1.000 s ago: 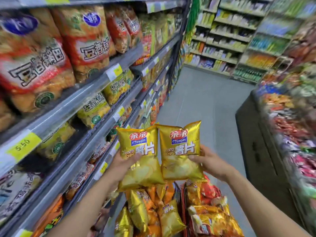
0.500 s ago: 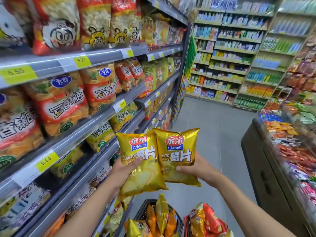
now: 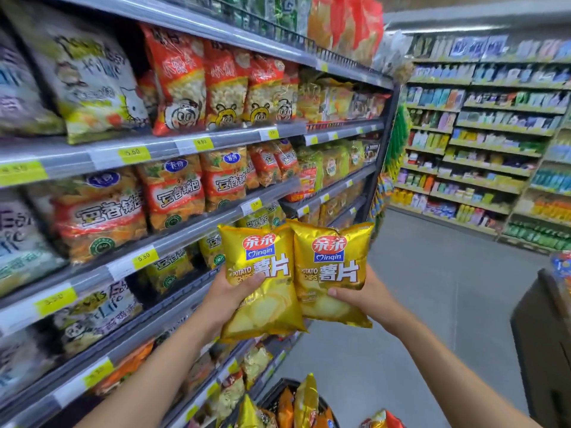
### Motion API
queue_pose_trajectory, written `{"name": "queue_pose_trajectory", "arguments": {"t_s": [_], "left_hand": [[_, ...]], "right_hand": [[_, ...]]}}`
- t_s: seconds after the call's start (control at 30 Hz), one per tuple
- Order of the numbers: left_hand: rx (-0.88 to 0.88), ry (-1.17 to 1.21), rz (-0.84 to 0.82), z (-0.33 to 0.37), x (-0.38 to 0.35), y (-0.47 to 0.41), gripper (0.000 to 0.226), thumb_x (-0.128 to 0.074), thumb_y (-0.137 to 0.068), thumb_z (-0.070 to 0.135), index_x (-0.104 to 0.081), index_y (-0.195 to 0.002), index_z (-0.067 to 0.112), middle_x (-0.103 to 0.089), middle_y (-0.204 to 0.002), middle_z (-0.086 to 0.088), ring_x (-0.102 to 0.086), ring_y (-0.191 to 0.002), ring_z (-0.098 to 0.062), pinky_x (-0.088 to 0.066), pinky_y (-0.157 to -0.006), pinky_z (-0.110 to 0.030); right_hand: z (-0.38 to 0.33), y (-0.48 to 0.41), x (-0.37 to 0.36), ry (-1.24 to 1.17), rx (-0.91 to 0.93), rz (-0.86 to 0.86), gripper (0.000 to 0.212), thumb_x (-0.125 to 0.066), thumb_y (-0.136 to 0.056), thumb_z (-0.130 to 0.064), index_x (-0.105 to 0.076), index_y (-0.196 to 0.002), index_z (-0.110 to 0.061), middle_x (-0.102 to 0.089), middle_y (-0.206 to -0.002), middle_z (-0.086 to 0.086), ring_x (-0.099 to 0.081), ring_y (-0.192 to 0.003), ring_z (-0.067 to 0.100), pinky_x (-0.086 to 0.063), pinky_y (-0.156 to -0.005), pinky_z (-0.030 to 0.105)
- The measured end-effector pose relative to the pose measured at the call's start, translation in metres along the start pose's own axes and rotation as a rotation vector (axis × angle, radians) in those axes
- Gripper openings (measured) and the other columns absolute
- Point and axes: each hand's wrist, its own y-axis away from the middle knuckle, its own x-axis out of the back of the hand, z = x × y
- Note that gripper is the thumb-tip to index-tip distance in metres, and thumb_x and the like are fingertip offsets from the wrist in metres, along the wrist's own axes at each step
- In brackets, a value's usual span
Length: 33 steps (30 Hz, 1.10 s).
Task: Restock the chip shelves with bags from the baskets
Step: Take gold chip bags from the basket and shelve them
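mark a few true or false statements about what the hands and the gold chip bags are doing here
1. The left hand grips one shiny gold foil chip bag, the right hand a second gold foil bag. True.
2. Both bags lie on the grey metal shelf. False: they are held up in front of the shelves.
3. The black basket below holds snack bags. True.
4. The held bags are upside down. False: their print reads upright.

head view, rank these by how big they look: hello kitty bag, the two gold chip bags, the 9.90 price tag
1. Hello Kitty bag
2. left gold bag and right gold bag: look alike, unranked
3. 9.90 price tag
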Motion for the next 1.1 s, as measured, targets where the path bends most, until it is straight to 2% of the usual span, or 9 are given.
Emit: {"name": "queue_pose_trajectory", "arguments": {"t_s": [0.13,0.23,0.3,0.4,0.53,0.67,0.73,0.93,1.1], "left_hand": [[-0.068,-0.037,0.077,0.024,0.014,0.033,0.080,-0.096,-0.060,0.053,-0.062,-0.128,0.026,-0.080,-0.112,-0.001,-0.078,-0.096,-0.025,-0.063,-0.081,-0.045],[-0.108,-0.082,0.145,0.046,0.034,0.060,0.086,-0.092,-0.054,0.057,-0.062,-0.129,0.026,-0.080,-0.112,-0.001,-0.078,-0.097,-0.025,-0.063,-0.084,-0.047],[-0.122,-0.103,0.195,0.059,0.054,0.079,0.088,-0.092,-0.056,0.059,-0.059,-0.131,0.030,-0.079,-0.113,0.001,-0.078,-0.100,-0.026,-0.061,-0.089,-0.052],[-0.142,-0.110,0.267,0.078,0.088,0.107,0.091,-0.096,-0.058,0.060,-0.057,-0.136,0.031,-0.078,-0.119,0.000,-0.076,-0.105,-0.029,-0.059,-0.093,-0.057],[-0.210,-0.121,0.396,0.103,0.129,0.151,0.090,-0.097,-0.056,0.057,-0.059,-0.132,0.029,-0.080,-0.111,0.004,-0.078,-0.100,-0.023,-0.062,-0.087,-0.048],[-0.270,-0.132,0.498,0.125,0.171,0.205,0.094,-0.097,-0.052,0.061,-0.061,-0.131,0.026,-0.078,-0.117,-0.002,-0.076,-0.105,-0.028,-0.060,-0.092,-0.055],[-0.302,-0.136,0.547,0.137,0.191,0.236,0.095,-0.097,-0.050,0.060,-0.061,-0.131,0.024,-0.079,-0.115,-0.001,-0.077,-0.103,-0.026,-0.062,-0.088,-0.049],[-0.381,-0.170,0.672,0.177,0.244,0.327,0.060,-0.095,-0.071,0.037,-0.064,-0.121,0.024,-0.080,-0.108,0.002,-0.078,-0.097,-0.020,-0.062,-0.073,-0.029],[-0.414,-0.191,0.757,0.198,0.298,0.402,0.084,-0.093,-0.060,0.048,-0.060,-0.133,0.020,-0.078,-0.118,-0.004,-0.076,-0.106,-0.027,-0.061,-0.088,-0.046]], "right_hand": [[-0.019,0.000,-0.012,0.026,0.077,-0.026,0.062,-0.090,-0.073,-0.011,-0.057,-0.122,-0.029,-0.075,-0.113,-0.011,-0.071,-0.100,0.001,-0.058,-0.090,0.026],[-0.037,-0.005,-0.029,0.069,0.128,-0.081,0.063,-0.095,-0.069,-0.023,-0.059,-0.121,-0.033,-0.076,-0.110,-0.018,-0.071,-0.104,0.004,-0.055,-0.097,0.035],[-0.056,-0.005,-0.048,0.074,0.153,-0.132,0.067,-0.095,-0.068,-0.030,-0.058,-0.123,-0.032,-0.075,-0.110,-0.015,-0.070,-0.104,0.004,-0.056,-0.091,0.029],[-0.086,-0.004,-0.081,0.059,0.212,-0.216,0.058,-0.091,-0.073,-0.021,-0.057,-0.118,-0.033,-0.075,-0.102,-0.021,-0.070,-0.095,-0.003,-0.054,-0.075,0.014],[-0.124,0.002,-0.132,0.060,0.243,-0.348,0.069,-0.093,-0.064,-0.039,-0.056,-0.123,-0.034,-0.071,-0.114,-0.015,-0.067,-0.104,0.006,-0.054,-0.095,0.033],[-0.162,0.014,-0.191,0.029,0.318,-0.440,0.080,-0.095,-0.057,-0.050,-0.058,-0.126,-0.032,-0.074,-0.113,-0.014,-0.069,-0.106,0.009,-0.057,-0.088,0.029],[-0.182,0.025,-0.222,0.025,0.343,-0.478,0.079,-0.095,-0.053,-0.056,-0.058,-0.121,-0.039,-0.074,-0.111,-0.015,-0.069,-0.105,0.008,-0.055,-0.093,0.036],[-0.239,0.066,-0.310,0.044,0.455,-0.591,0.070,-0.090,-0.058,-0.048,-0.059,-0.119,-0.035,-0.073,-0.110,-0.015,-0.070,-0.098,0.001,-0.057,-0.093,0.034],[-0.281,0.105,-0.380,0.020,0.547,-0.650,0.065,-0.092,-0.062,-0.039,-0.060,-0.118,-0.034,-0.075,-0.104,-0.018,-0.069,-0.090,-0.007,-0.056,-0.085,0.025]]}}
